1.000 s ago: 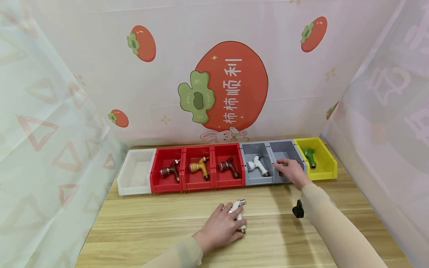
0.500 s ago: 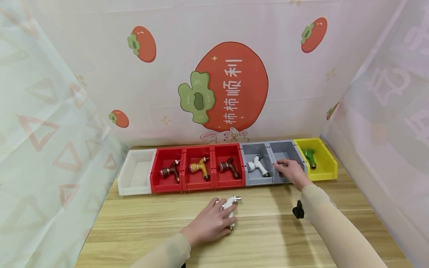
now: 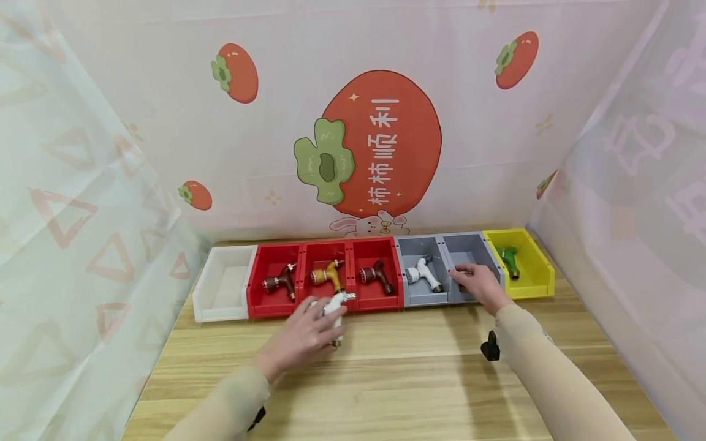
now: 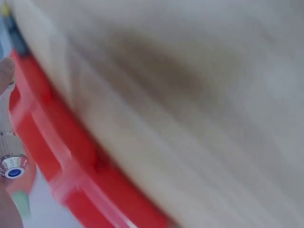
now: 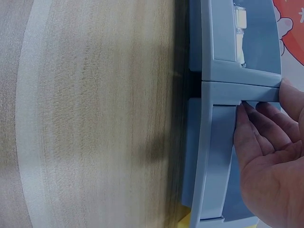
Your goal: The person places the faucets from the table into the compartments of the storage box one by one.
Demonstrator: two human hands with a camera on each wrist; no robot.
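My left hand (image 3: 303, 337) grips a white tap (image 3: 334, 313) with a metal spout, held over the table just in front of the red bins. In the left wrist view the tap's ringed white handle end (image 4: 11, 156) shows at the left edge beside the fingers. My right hand (image 3: 481, 285) pinches the side wall of the right grey bin (image 5: 221, 156), thumb on one side and fingertips inside. The left grey bin holds another white tap (image 3: 425, 274). Brown and yellow taps lie in the red bins, among them the yellow tap (image 3: 329, 275).
The bins stand in one row along the back wall. A white bin (image 3: 223, 285) is at the left end, a yellow bin (image 3: 535, 269) with a green tap (image 3: 510, 261) at the right end. A small black object (image 3: 489, 346) shows beside the right sleeve.
My left hand has carried the white tap leftward and away from me, from mid-table to near the red bins. The right hand has stayed at the grey bin.
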